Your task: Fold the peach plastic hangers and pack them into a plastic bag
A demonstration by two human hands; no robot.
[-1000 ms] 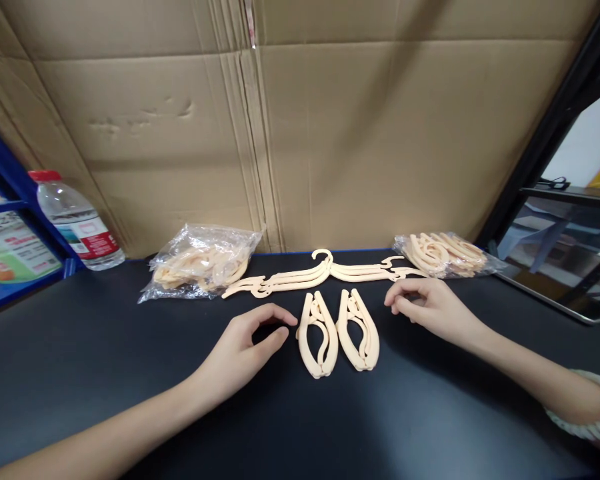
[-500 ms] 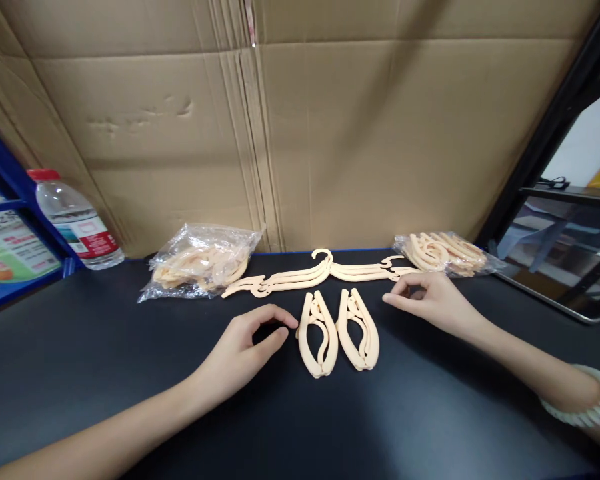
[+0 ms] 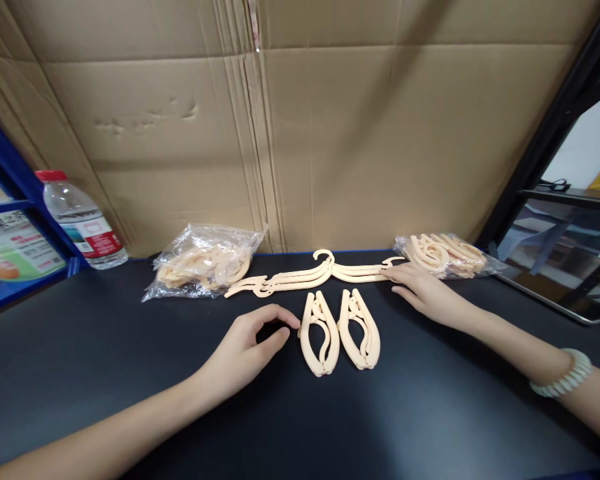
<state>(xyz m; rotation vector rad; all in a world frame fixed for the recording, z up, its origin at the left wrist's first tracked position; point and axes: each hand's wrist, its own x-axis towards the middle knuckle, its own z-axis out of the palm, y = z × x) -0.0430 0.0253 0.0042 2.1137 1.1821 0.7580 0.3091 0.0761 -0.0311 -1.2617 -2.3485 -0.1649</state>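
Note:
Two folded cream plastic hangers lie side by side on the black table. My left hand [image 3: 247, 347] rests left of them, thumb and fingers apart, its index fingertip at the edge of the left folded hanger [image 3: 333, 340]. The right folded hanger [image 3: 373, 337] lies close beside it. Behind them a hanger [image 3: 305, 277] is spread out flat, its hook pointing away from me. Over its right end is my right hand [image 3: 430, 297], fingers stretched out and thumb apart. Those fingers cover that end, so whether they touch it is unclear.
A clear bag of cream hangers [image 3: 205, 267] sits at the back left, another bag [image 3: 447, 253] at the back right. A water bottle [image 3: 90, 227] stands far left by a blue frame. Cardboard [image 3: 380, 147] walls the back; a black rack [image 3: 535, 147] is at right.
My right hand has moved left and slightly away from me, onto the spread hanger's right end, and its fingers have straightened. My left hand and the folded hangers look almost unchanged.

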